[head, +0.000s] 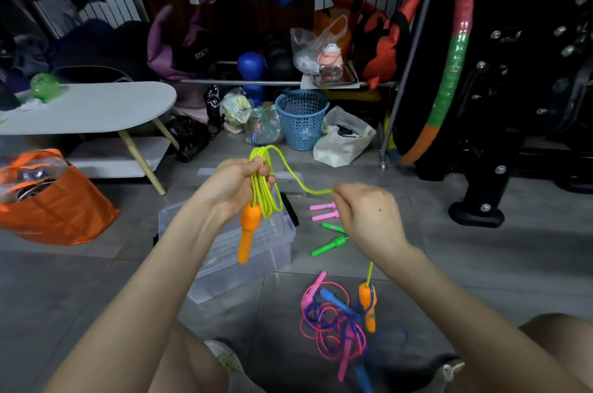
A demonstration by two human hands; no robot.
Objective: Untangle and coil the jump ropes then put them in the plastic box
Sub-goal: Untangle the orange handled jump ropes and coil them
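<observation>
Mid-coil, I judged: left hand [239, 182] gripped the yellow-green jump rope [266, 200] loops at frame centre above the clear plastic box [256, 251], right hand [369, 216] pinched the free strand, next wrap needing the lower orange handle [367, 306] drawn up; only "FITNESS" read, on a bag [202, 54] upper left.

The right hand [369, 219] hides where the thin yellow-green cord [317, 192] runs through it. At six o'clock a blurred blue plastic handle [364, 376] is cut by the frame's edge.
</observation>
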